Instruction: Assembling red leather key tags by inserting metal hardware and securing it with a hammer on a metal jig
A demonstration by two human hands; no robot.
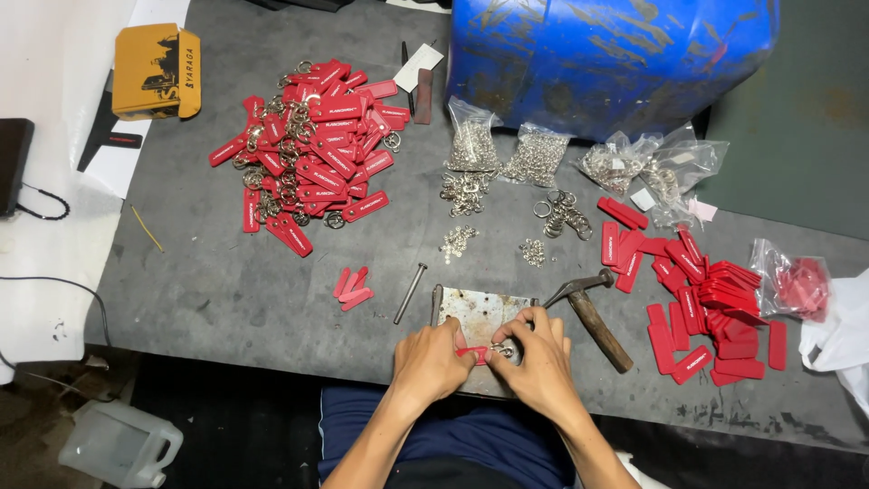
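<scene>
My left hand pinches a red rubber tag over a scratched metal plate at the table's near edge. My right hand meets it from the right, fingers closed on a small metal key ring at the tag's end. Both hands touch each other above the plate. Just right of my right hand, a wooden-handled hammer lies on the table.
A heap of finished red key tags with rings lies at the back left, plain red tags at the right. Bags of metal rings sit before a blue drum. A metal punch and a yellow box lie nearby.
</scene>
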